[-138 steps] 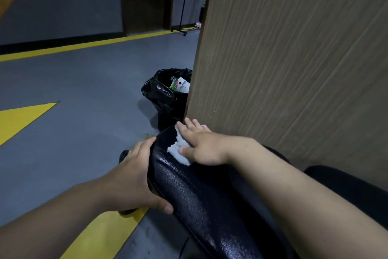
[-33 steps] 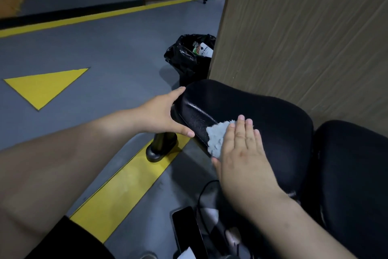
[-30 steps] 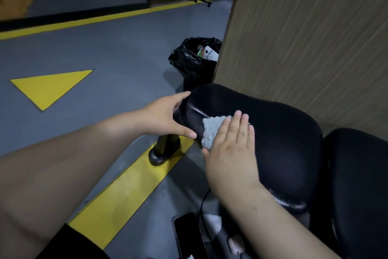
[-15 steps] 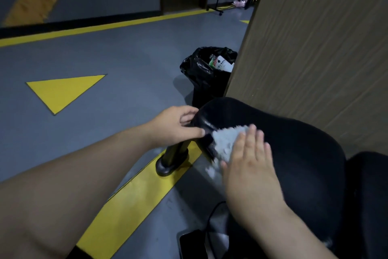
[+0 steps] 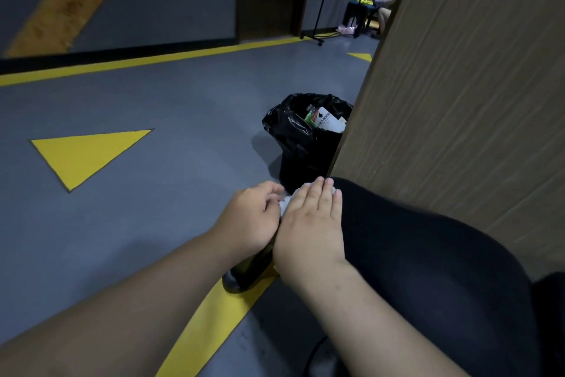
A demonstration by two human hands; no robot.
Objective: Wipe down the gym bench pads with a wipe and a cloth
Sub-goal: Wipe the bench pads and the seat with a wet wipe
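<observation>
The black bench pad [image 5: 422,248] runs from the lower right toward the centre, beside a wooden panel. My right hand [image 5: 312,223] lies flat on the pad's far left end, pressing a white wipe [image 5: 286,201] against it; only a small edge of the wipe shows between my hands. My left hand [image 5: 252,217] curls around the pad's left end, its fingers touching the wipe. A second black pad [image 5: 550,315] shows at the right edge.
A bin lined with a black bag [image 5: 301,144] holding trash stands just beyond the pad's end. The wooden panel [image 5: 458,86] rises along the right. The bench's black foot [image 5: 244,275] rests on a yellow floor stripe. A cable [image 5: 315,349] lies below the pad.
My right hand has slid the wipe forward along the pad to its far left end, close against my left hand. The view has tilted upward, and the phone below has left the frame.
</observation>
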